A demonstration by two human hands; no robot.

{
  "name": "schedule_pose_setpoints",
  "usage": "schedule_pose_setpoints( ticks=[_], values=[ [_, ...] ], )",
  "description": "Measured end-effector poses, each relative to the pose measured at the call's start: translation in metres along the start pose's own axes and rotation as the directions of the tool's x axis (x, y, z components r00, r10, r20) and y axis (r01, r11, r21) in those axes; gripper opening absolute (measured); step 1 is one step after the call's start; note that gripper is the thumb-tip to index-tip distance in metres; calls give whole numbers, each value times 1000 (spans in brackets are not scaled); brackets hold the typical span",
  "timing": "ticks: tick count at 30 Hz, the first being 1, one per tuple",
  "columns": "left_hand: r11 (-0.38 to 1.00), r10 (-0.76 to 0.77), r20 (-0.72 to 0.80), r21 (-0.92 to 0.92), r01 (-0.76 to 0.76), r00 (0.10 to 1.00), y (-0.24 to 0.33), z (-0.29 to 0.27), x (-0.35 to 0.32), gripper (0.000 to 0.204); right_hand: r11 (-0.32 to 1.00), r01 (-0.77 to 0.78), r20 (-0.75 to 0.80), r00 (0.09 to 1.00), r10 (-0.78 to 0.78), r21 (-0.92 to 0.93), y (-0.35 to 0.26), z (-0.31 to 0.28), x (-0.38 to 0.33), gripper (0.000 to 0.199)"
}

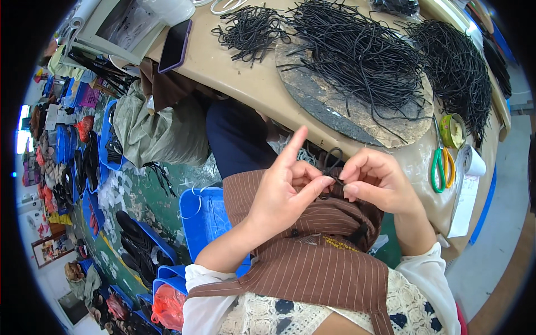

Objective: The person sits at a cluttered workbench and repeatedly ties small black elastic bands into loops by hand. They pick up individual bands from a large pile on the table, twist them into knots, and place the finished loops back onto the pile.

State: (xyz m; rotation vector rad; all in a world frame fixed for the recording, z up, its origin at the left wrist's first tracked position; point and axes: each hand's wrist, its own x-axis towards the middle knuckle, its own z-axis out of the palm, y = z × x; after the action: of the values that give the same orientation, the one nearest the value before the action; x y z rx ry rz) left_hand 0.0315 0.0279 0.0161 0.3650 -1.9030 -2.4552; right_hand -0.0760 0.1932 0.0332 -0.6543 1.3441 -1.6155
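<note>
Pinches a looped black cord above the lap, clamped between thumb and fingertips of left grip, at 9 o'clock, and right grip, at 3! Faces a heap of black cords at 12, on the table; has green-and-orange scissors out at 3.

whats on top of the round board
A tangled heap of black cords, a few strands trailing toward the near edge of the board. The heap covers much of its surface, so what's underneath can't be seen.
</note>
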Motion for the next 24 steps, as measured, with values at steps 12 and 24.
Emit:
schedule_pose_setpoints(
  ticks=[12,24],
  values=[
    [999,-31,-110,-22,29,993,-7,4,6,19,860,21,-175,976,-128,-510,-4,19,10,10],
    [862,-341,-15,-403,307,940,-15,2,10,21,772,-205,-277,960,40,-601,-9,21,17,13]
  ],
)
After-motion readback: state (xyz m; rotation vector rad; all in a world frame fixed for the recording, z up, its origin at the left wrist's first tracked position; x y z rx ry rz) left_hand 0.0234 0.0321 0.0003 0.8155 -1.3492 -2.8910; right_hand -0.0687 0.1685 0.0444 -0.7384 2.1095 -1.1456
